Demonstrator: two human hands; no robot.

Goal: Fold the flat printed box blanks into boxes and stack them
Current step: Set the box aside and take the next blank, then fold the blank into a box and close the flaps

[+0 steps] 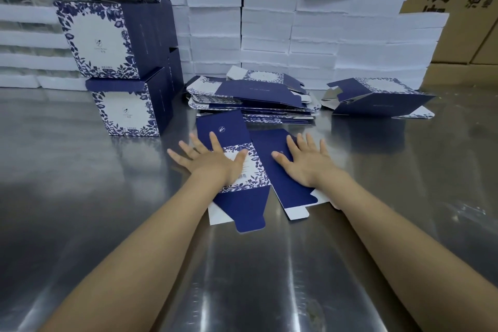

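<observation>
A flat box blank [265,148], navy with a white floral panel, lies on the steel table [80,197] in front of me. My left hand [208,160] presses flat on its left floral part, fingers spread. My right hand [305,160] presses flat on its navy right part. Behind it sits a pile of flat blanks [253,100]. A half-raised blank [377,101] lies to the right. At the left, folded boxes stand stacked: a lower box [129,108] with an upper box [102,38] on top, lids open.
Stacks of white flat cartons [269,21] form a wall along the back of the table. Brown corrugated cartons [463,8] stand at the far right. Bare steel surface stretches toward me and to the left.
</observation>
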